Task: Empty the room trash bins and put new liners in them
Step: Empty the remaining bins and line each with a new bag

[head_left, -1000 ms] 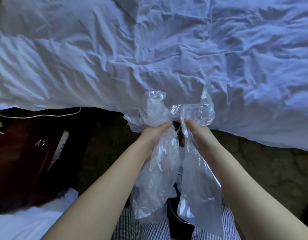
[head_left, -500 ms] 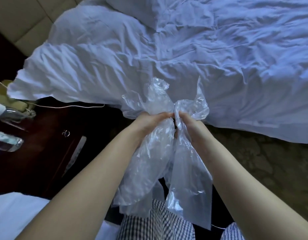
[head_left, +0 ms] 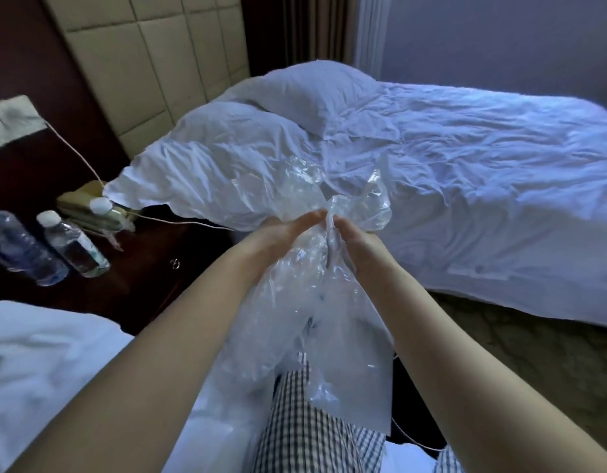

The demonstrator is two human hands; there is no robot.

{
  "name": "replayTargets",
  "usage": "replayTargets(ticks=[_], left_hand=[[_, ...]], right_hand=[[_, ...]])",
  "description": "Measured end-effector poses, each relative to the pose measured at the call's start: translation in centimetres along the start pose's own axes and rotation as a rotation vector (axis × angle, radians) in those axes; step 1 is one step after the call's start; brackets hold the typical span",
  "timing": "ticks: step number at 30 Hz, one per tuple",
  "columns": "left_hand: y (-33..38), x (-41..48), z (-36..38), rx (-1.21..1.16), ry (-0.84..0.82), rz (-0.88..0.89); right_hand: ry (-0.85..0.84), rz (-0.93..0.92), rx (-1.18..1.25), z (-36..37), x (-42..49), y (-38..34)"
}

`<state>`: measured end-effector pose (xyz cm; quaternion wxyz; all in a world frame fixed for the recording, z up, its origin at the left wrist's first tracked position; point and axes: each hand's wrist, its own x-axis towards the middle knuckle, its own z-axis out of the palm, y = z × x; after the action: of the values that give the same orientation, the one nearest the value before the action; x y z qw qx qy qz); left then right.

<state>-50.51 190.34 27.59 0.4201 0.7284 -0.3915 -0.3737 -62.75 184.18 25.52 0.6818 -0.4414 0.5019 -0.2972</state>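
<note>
A clear plastic liner (head_left: 333, 339) hangs crumpled in front of me, its top bunched above my hands and its lower part draped over my checked trousers (head_left: 305, 435). My left hand (head_left: 288, 230) grips the liner's left side near the top. My right hand (head_left: 356, 240) grips the right side close by, fingertips almost meeting the left hand's. No trash bin is in view.
An unmade white bed (head_left: 449, 199) with a pillow (head_left: 305, 93) lies ahead and to the right. A dark nightstand (head_left: 131, 268) at left carries water bottles (head_left: 73, 244) and a cord (head_left: 179, 221). White bedding (head_left: 56, 370) is at lower left, patterned carpet (head_left: 534, 353) at right.
The view has tilted up, now showing the headboard, pillow and nightstand bottles. Both hands keep hold of the liner and sit close together, raised slightly.
</note>
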Motion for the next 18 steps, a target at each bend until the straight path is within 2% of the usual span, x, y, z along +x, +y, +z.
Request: replayTargets(ticks=[2,5,11,18], left_hand=[[0.6,-1.9,-1.8,-0.002,0.025,-0.020],[0.5,-3.5,-4.7,0.058,0.173,-0.059],[-1.3,-6.3,-12.1,0.450,0.388,-0.101],[-2.8,-10.0,-17.5,0.767,0.565,-0.204]], right_hand=[[-0.022,-0.017,0.026,1.8,-1.3,0.0],[-0.078,-0.042,0.106,5.0,-3.3,0.3],[-0.186,-0.029,0.124,11.0,-6.1,0.8],[-0.263,-0.026,0.096,16.9,-7.8,0.9]])
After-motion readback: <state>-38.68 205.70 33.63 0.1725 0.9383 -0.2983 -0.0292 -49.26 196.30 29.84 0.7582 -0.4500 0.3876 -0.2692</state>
